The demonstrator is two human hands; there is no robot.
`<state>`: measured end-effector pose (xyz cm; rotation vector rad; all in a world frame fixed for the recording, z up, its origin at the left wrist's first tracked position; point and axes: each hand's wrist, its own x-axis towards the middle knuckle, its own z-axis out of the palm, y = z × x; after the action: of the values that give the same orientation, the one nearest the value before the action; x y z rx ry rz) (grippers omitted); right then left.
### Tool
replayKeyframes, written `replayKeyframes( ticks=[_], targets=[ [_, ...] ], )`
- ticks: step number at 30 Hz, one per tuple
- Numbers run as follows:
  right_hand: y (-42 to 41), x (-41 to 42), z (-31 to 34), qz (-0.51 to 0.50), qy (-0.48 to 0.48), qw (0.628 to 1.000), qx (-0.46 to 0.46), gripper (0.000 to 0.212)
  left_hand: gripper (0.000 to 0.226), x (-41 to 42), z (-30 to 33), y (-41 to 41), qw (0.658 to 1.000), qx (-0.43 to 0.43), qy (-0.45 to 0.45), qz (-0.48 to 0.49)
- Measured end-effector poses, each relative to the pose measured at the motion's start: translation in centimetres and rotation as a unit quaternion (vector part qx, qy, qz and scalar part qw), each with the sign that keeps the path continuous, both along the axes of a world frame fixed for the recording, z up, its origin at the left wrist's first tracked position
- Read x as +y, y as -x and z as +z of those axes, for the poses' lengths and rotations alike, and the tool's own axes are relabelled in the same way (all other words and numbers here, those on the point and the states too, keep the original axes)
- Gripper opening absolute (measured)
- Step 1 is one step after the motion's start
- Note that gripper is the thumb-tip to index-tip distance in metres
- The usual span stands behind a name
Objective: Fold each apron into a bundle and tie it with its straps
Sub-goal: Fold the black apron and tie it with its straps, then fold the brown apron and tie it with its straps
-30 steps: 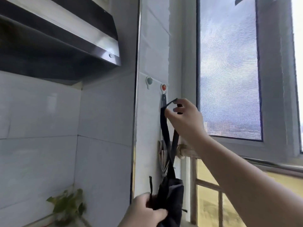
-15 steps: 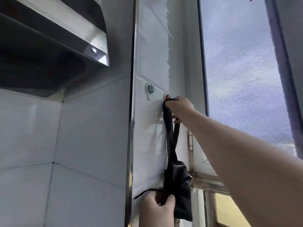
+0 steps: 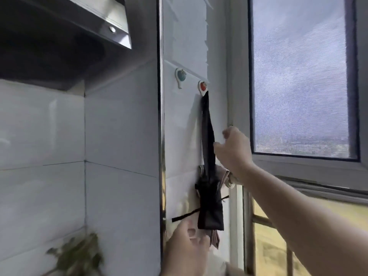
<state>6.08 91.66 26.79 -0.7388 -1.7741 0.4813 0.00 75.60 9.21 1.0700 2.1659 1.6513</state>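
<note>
A black apron bundle [image 3: 210, 210] tied with thin straps hangs by its black neck loop [image 3: 208, 132] from the red wall hook [image 3: 202, 87]. A loose strap end sticks out to the left. My right hand [image 3: 232, 148] hovers beside the loop with fingers loosely curled, holding nothing. My left hand [image 3: 186, 246] sits just below the bundle, fingers relaxed, apart from it. A pinkish cloth [image 3: 214, 237] peeks out behind and below the bundle.
A second hook with a teal knob [image 3: 181, 76] is on the wall, left of the red one. A range hood [image 3: 103, 22] juts out top left. The window frame [image 3: 298, 166] stands right. A blurred green plant [image 3: 79, 253] is bottom left.
My right hand has let go of the loop, now hung on the red hook, and dropped away. My left hand has released the bundle and lowered.
</note>
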Motion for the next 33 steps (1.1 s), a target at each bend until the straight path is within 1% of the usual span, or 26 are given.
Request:
replayKeyframes(
  ticks=[1, 2, 3, 4, 6, 9, 11, 13, 15, 17, 18, 19, 20, 22, 23, 24, 25, 26, 28, 29, 32, 33],
  targets=[
    [-0.9, -1.4, -1.4, -0.033, -0.031, 0.999, -0.001, 0.047, 0.036, -1.7, -0.3, -0.2, 1.000, 0.002, 0.019, -0.015],
    [-1.7, -3.1, -2.7, -0.046, -0.062, 0.997, 0.006, 0.049, 0.027, -3.5, -0.6, -0.2, 0.999, 0.006, 0.034, -0.025],
    [-2.3, -5.3, -4.3, -0.038, -0.086, 0.995, 0.014, 0.048, 0.018, -5.7, -1.0, -0.4, 0.998, 0.016, 0.048, -0.030],
    [-2.9, -7.4, -5.8, -0.022, -0.101, 0.995, 0.015, 0.046, 0.014, -7.7, -1.5, -0.2, 0.998, 0.028, 0.053, -0.034],
    [-3.6, -12.8, -9.8, 0.034, -0.106, 0.994, 0.001, 0.040, 0.014, -13.4, -2.9, -0.3, 0.997, 0.044, 0.064, -0.020],
    [-3.6, -22.4, -16.8, 0.149, -0.098, 0.983, -0.029, 0.036, 0.005, -23.7, -6.2, -0.2, 0.993, 0.060, 0.094, 0.046],
    [-3.2, -29.3, -21.2, 0.244, -0.089, 0.962, -0.086, 0.035, 0.002, -31.4, -8.6, -0.1, 0.983, 0.073, 0.121, 0.119],
    [-2.8, -34.8, -25.7, 0.318, -0.078, 0.933, -0.150, 0.033, 0.008, -38.1, -11.1, 0.2, 0.968, 0.077, 0.168, 0.172],
    [-2.3, -41.4, -30.5, 0.405, -0.068, 0.887, -0.212, 0.035, 0.011, -46.5, -14.3, 0.0, 0.945, 0.058, 0.215, 0.241],
    [-2.0, -47.1, -34.6, 0.467, -0.060, 0.832, -0.293, 0.034, 0.014, -53.8, -17.3, -0.4, 0.917, 0.043, 0.258, 0.300],
    [-2.0, -49.8, -36.1, 0.492, -0.063, 0.804, -0.328, 0.037, 0.017, -57.3, -18.8, -0.8, 0.905, 0.029, 0.276, 0.322],
    [-2.1, -52.0, -37.4, 0.517, -0.077, 0.774, -0.358, 0.047, 0.020, -60.3, -20.2, -1.2, 0.898, 0.016, 0.293, 0.329],
    [-2.1, -53.6, -38.6, 0.542, -0.102, 0.738, -0.389, 0.061, 0.023, -62.5, -21.3, -1.8, 0.899, 0.005, 0.303, 0.317],
    [-1.8, -56.5, -40.6, 0.571, -0.188, 0.651, -0.462, 0.088, 0.031, -66.1, -23.1, -3.0, 0.909, -0.002, 0.322, 0.265],
    [-1.6, -57.7, -41.7, 0.566, -0.231, 0.623, -0.488, 0.096, 0.041, -67.5, -23.8, -3.6, 0.916, 0.002, 0.328, 0.231],
    [-1.5, -58.2, -42.4, 0.550, -0.268, 0.620, -0.490, 0.096, 0.053, -68.2, -24.4, -4.1, 0.922, 0.013, 0.330, 0.200],
    [-1.1, -58.8, -43.1, 0.538, -0.295, 0.635, -0.469, 0.089, 0.064, -69.0, -24.9, -4.4, 0.925, 0.020, 0.332, 0.183],
    [-0.7, -59.0, -43.6, 0.534, -0.302, 0.655, -0.442, 0.076, 0.069, -69.3, -25.3, -4.6, 0.925, 0.032, 0.331, 0.182],
    [0.5, -58.8, -44.2, 0.523, -0.292, 0.704, -0.380, 0.041, 0.068, -69.3, -25.9, -4.5, 0.917, 0.081, 0.330, 0.211],
    [0.9, -58.6, -43.9, 0.510, -0.292, 0.717, -0.375, 0.028, 0.064, -68.7, -25.8, -4.5, 0.905, 0.110, 0.343, 0.225],
    [1.8, -58.6, -42.5, 0.481, -0.284, 0.711, -0.426, 0.015, 0.056, -66.8, -25.5, -3.7, 0.870, 0.160, 0.379, 0.273],
    [1.8, -58.9, -41.9, 0.481, -0.274, 0.713, -0.430, 0.016, 0.053, -66.2, -25.4, -3.2, 0.863, 0.174, 0.387, 0.273]
  ],
)
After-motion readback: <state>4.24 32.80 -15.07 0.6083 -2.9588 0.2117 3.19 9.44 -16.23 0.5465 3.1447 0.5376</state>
